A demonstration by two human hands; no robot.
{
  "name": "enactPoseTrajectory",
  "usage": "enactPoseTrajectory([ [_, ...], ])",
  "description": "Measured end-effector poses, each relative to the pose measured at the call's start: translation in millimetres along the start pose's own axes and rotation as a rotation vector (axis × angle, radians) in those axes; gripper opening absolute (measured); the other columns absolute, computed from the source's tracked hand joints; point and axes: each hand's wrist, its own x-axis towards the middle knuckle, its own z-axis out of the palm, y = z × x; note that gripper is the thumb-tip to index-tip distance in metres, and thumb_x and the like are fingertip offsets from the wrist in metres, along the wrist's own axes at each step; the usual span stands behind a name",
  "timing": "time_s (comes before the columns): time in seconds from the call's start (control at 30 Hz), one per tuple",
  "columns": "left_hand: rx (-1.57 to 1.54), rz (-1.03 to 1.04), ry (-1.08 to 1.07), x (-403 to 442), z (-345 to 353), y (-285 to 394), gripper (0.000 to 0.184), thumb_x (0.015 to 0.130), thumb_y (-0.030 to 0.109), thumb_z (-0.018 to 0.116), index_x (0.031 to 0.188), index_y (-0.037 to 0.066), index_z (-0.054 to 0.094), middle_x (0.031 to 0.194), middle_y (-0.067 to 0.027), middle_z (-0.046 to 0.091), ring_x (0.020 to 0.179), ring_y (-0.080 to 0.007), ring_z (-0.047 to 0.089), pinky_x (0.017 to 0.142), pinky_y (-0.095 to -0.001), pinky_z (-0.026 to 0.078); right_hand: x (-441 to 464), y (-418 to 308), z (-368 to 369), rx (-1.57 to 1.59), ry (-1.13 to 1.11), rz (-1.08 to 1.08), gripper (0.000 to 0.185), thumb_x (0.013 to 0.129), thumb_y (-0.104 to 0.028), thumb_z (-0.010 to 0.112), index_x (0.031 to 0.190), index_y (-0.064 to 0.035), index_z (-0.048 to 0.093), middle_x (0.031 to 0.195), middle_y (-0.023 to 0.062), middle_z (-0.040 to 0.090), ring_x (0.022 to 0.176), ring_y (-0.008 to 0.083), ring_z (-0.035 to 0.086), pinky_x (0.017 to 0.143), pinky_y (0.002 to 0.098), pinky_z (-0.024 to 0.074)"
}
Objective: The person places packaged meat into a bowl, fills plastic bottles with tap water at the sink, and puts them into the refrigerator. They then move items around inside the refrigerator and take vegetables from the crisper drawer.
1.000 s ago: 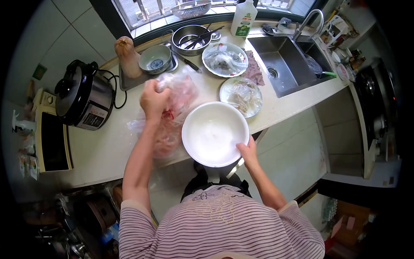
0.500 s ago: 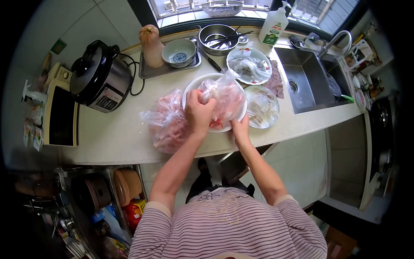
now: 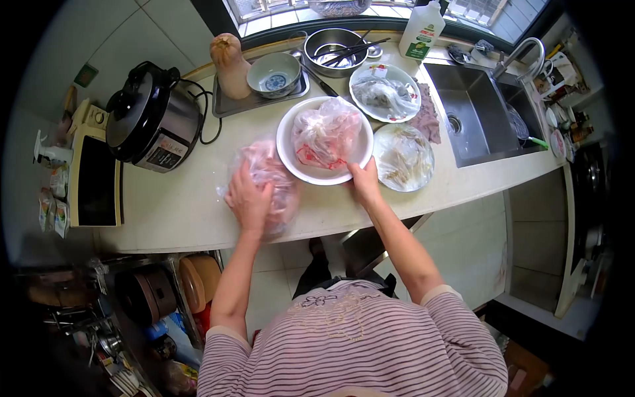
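Note:
A white bowl holds a clear plastic bag of pinkish raw meat, which rests inside it. My right hand grips the bowl's near right rim. To the left, a second, larger plastic bag of meat lies on the counter. My left hand is laid over this bag with its fingers spread, touching the plastic and covering part of it. A plate with a film-covered, pale brownish food sits just right of the bowl. Behind it stands another plate with a bagged greyish item.
A pressure cooker and a microwave stand left. At the back are a squash, a green bowl on a metal tray, a steel pot with chopsticks and a white bottle. The sink is right, beside a cloth.
My left hand has released the bag in the bowl and moved left onto the larger bag. The bagged meat has settled in the bowl. My right hand still holds the rim.

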Motion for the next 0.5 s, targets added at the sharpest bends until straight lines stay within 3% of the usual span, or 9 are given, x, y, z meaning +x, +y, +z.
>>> enactPoseTrajectory([
  [0.07, -0.010, -0.096, -0.079, 1.7, 3.2, -14.4, 0.041, 0.068, 0.021, 0.069, 0.104, 0.006, 0.057, 0.110, -0.0094, 0.057, 0.102, -0.0259, 0.054, 0.083, -0.0426, 0.041, 3.7, 5.6, -5.1, -0.024, -0.060, 0.012, 0.040, 0.081, -0.006, 0.051, 0.119, -0.0005, 0.037, 0.102, 0.0144, 0.057, 0.075, 0.0195, 0.064, 0.049, 0.0274, 0.0553],
  [0.17, -0.191, -0.122, 0.026, 4.0, 20.8, -49.6, 0.027, 0.070, 0.014, 0.066, 0.095, 0.004, 0.061, 0.089, -0.0073, 0.062, 0.079, -0.0182, 0.059, 0.068, -0.0324, 0.045, -0.8, 3.4, -10.8, -0.043, -0.131, 0.002, 0.040, 0.086, -0.010, 0.051, 0.121, -0.0022, 0.034, 0.103, 0.0148, 0.057, 0.073, 0.0199, 0.065, 0.047, 0.0269, 0.0556],
  [0.27, -0.783, -0.386, 0.002, 20.4, -9.3, -38.9, 0.015, 0.072, 0.007, 0.061, 0.085, 0.000, 0.061, 0.070, -0.0026, 0.059, 0.062, -0.0096, 0.052, 0.057, -0.0237, 0.042, 0.3, 4.0, -12.3, -0.029, -0.181, -0.005, 0.042, 0.088, -0.012, 0.051, 0.124, -0.0035, 0.031, 0.103, 0.0149, 0.057, 0.073, 0.0209, 0.065, 0.048, 0.0276, 0.0564],
  [0.3, -0.867, -0.364, 0.015, 23.9, -13.0, -34.8, 0.010, 0.075, 0.003, 0.058, 0.084, -0.002, 0.060, 0.067, 0.0005, 0.056, 0.061, -0.0058, 0.046, 0.056, -0.0210, 0.040, 1.0, 3.5, -12.5, -0.024, -0.197, -0.004, 0.042, 0.088, -0.012, 0.051, 0.124, -0.0039, 0.031, 0.103, 0.0149, 0.057, 0.073, 0.0213, 0.065, 0.048, 0.0279, 0.0568],
  [0.4, -0.912, -0.358, 0.132, 33.3, -25.2, -26.0, 0.008, 0.077, 0.002, 0.058, 0.085, -0.003, 0.059, 0.072, -0.0003, 0.058, 0.064, -0.0072, 0.050, 0.059, -0.0217, 0.042, 0.2, 2.5, -12.4, -0.033, -0.194, 0.018, 0.045, 0.088, -0.013, 0.050, 0.126, -0.0040, 0.027, 0.104, 0.0159, 0.056, 0.072, 0.0225, 0.065, 0.047, 0.0295, 0.0572],
  [0.5, -1.189, -0.333, 0.143, 53.4, -76.2, -8.8, 0.009, 0.080, -0.002, 0.057, 0.089, -0.002, 0.058, 0.082, -0.0032, 0.060, 0.070, -0.0084, 0.055, 0.064, -0.0205, 0.044, 1.1, 7.2, -9.8, -0.005, -0.159, 0.011, 0.046, 0.089, -0.014, 0.049, 0.126, -0.0046, 0.024, 0.104, 0.0167, 0.055, 0.070, 0.0230, 0.065, 0.045, 0.0301, 0.0569],
])
